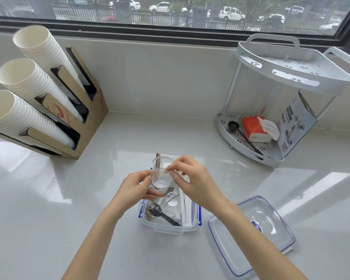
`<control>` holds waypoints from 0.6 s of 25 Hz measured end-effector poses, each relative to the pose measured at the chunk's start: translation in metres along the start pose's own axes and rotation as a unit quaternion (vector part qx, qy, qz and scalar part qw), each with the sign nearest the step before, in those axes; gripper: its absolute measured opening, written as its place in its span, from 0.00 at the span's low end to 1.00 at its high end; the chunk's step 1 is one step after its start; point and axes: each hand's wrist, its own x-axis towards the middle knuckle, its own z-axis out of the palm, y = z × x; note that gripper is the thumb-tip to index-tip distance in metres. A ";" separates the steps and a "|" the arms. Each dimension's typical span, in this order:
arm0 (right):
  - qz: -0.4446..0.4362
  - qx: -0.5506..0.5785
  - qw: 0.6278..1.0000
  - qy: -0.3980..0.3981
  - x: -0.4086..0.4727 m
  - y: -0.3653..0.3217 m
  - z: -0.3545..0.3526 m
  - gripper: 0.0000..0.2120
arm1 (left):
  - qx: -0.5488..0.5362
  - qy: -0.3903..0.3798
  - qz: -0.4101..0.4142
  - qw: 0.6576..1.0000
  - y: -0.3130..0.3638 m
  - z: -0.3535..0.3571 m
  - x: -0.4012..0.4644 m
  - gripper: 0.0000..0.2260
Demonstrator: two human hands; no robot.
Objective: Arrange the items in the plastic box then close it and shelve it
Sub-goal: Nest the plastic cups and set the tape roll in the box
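A clear plastic box (170,229) with blue latches stands open on the counter in front of me. Inside lie a black spoon (166,215), a small clear cup (172,201) and white paper-wrapped sticks (187,209). Another clear cup (162,160) with a brown stick in it stands at the box's far end. My left hand (135,188) grips a small clear cup (160,180) above the box. The fingertips of my right hand (190,178) pinch that cup's rim. The box's clear lid (251,231) lies on the counter to the right.
A white two-tier corner shelf (291,73) stands at the back right; its lower tier holds an orange tissue pack (255,128), a dark scoop (233,125) and a leaflet. A cardboard holder with three stacks of paper cups (38,93) stands at the left under the window.
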 end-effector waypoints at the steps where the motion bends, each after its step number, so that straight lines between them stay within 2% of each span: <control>1: -0.020 -0.024 0.999 -0.011 -0.002 0.000 0.002 0.09 | -0.002 -0.005 0.000 1.000 0.001 0.000 -0.002 0.15; 7: -0.018 -0.036 0.997 -0.059 -0.007 -0.005 0.006 0.08 | -0.053 -0.043 0.017 0.998 0.011 -0.006 -0.017 0.20; 10: -0.010 -0.028 0.998 -0.058 -0.008 -0.008 0.015 0.08 | -0.090 -0.087 0.039 0.991 0.009 -0.013 -0.024 0.16; 13: 0.010 -0.012 0.999 -0.043 -0.007 -0.011 0.021 0.07 | -0.074 -0.108 0.041 0.991 0.004 -0.019 -0.022 0.15; 15: 0.029 -0.001 0.999 -0.046 -0.008 -0.012 0.024 0.06 | -0.045 -0.086 0.030 0.995 0.000 -0.019 -0.019 0.15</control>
